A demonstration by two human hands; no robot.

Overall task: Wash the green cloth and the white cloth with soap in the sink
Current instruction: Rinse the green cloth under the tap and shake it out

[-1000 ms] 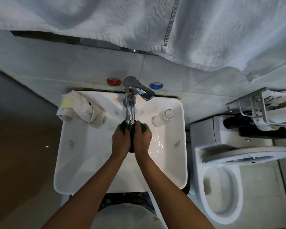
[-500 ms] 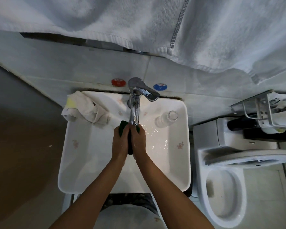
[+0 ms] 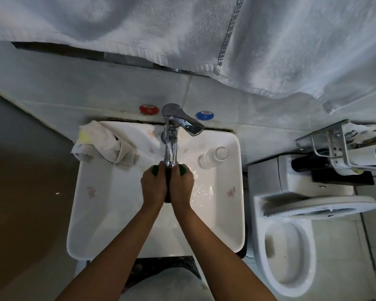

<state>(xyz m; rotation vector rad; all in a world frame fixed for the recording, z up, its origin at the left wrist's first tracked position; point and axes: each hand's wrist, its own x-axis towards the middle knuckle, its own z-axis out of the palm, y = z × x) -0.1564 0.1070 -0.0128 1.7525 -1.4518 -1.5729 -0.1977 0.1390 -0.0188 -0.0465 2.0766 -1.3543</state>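
Currently I read both hands, left hand (image 3: 153, 187) and right hand (image 3: 181, 186), as clenched round the green cloth (image 3: 182, 169) under the tap (image 3: 170, 146), mid-scrub; next, the white cloth (image 3: 109, 146) on the sink (image 3: 91, 213) rim needs fetching.

Toilet (image 3: 291, 246) right of sink (image 3: 96, 213); tap (image 3: 172, 137) behind.

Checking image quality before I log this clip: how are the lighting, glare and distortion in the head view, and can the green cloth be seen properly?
Head view: dim overall, left floor dark; wide-angle bending curves the sink rim and wall lines; glare on the wet basin and the tap; the green cloth is mostly hidden inside the left hand and right hand, only small patches showing; the white cloth is sharp.
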